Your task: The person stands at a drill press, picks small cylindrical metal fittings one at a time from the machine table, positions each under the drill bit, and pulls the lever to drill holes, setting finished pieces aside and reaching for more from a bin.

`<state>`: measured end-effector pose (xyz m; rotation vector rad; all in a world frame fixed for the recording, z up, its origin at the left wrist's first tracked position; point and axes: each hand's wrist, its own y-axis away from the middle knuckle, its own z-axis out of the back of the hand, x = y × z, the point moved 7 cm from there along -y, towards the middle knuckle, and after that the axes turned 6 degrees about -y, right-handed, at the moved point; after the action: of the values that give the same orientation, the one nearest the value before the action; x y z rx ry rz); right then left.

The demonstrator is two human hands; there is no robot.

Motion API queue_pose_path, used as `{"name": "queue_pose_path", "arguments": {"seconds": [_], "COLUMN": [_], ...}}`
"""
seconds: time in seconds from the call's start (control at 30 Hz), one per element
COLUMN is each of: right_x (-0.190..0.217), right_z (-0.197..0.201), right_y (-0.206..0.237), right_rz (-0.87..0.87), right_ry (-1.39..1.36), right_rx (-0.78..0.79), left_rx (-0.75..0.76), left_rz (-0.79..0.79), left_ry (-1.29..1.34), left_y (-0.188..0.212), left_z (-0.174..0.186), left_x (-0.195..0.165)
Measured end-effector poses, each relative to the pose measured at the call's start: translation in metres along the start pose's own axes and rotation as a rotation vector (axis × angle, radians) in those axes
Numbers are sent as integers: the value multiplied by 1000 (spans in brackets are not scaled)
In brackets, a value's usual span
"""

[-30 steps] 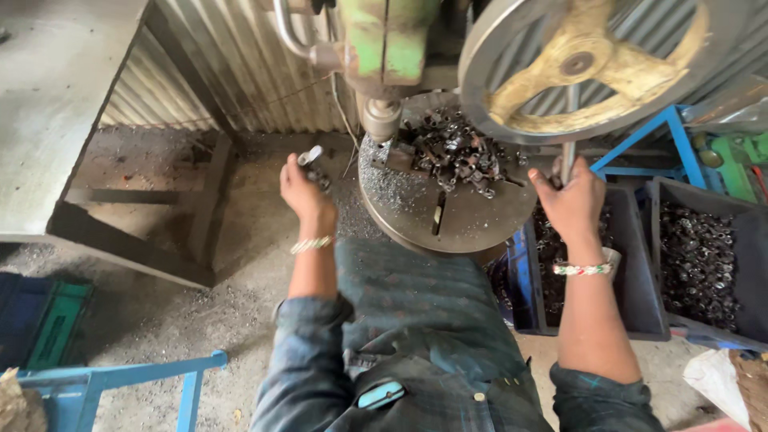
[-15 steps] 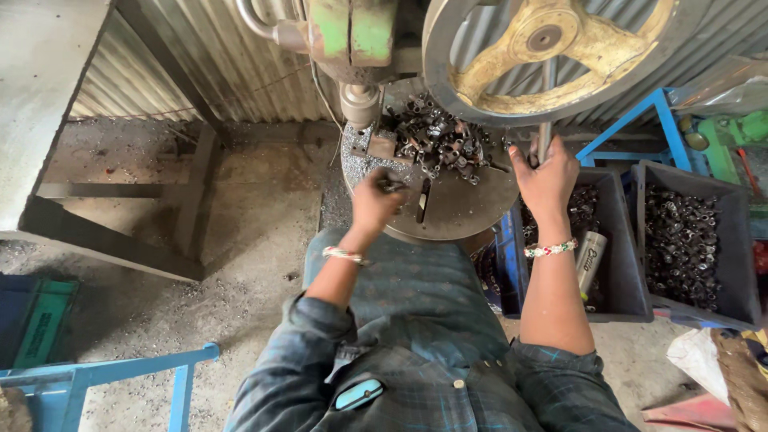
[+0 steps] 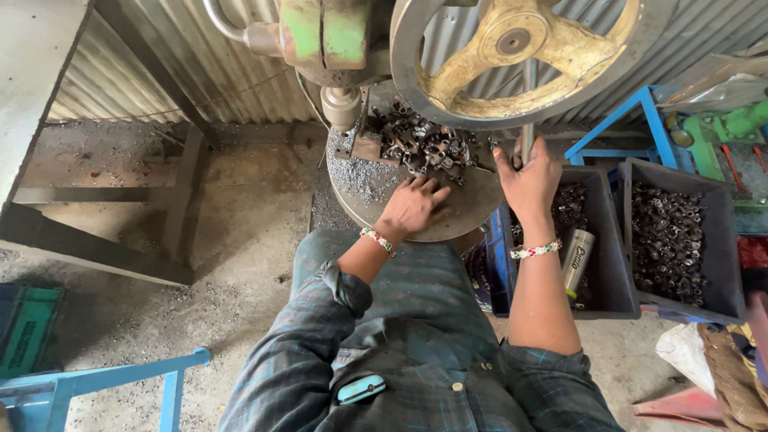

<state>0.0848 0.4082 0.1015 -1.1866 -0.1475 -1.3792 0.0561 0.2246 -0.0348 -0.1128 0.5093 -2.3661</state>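
Observation:
A green drill press point(image 3: 324, 36) stands over a round metal table point(image 3: 472, 212) that carries a heap of small dark metal parts point(image 3: 420, 144) and silvery swarf. My left hand point(image 3: 414, 206) lies on the table with fingers spread, its tips at the near edge of the heap. My right hand point(image 3: 528, 176) is closed around the thin metal feed handle point(image 3: 528, 104) that hangs below the large yellow-spoked wheel point(image 3: 516, 48). Both wrists wear beaded bracelets.
Two dark bins point(image 3: 724, 232) of small metal parts stand on the right; a steel bottle point(image 3: 576, 260) rests in the nearer one. A blue frame point(image 3: 616, 120) is behind them, a blue stool point(image 3: 120, 380) at lower left, a corrugated metal wall point(image 3: 184, 64) behind.
My left hand came in from the left, where it held a small part in the air, and now rests on the table by the heap. The right hand stayed on the handle.

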Motion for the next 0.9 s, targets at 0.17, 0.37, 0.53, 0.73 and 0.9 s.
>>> {"name": "queue_pose_path", "arguments": {"seconds": [0.17,0.37,0.53,0.73,0.9], "right_x": [-2,-5,-3,0,2], "right_z": [-1,-1,-1,-1,0], "right_y": [0,-1,0,0,0], "right_rz": [2,3,0,-12,-21], "right_ry": [18,6,-2,0,-11], "right_rx": [-11,-1,13,-1,-1], "left_rx": [7,-40,-149,39,290], "left_rz": [-108,-49,88,95,106], "left_ry": [-2,218,29,-42,-166], "left_y": [5,-1,-19,-39,-46], "left_z": [11,32,38,1,-17], "left_x": [-15,-15,28,57,55]}}
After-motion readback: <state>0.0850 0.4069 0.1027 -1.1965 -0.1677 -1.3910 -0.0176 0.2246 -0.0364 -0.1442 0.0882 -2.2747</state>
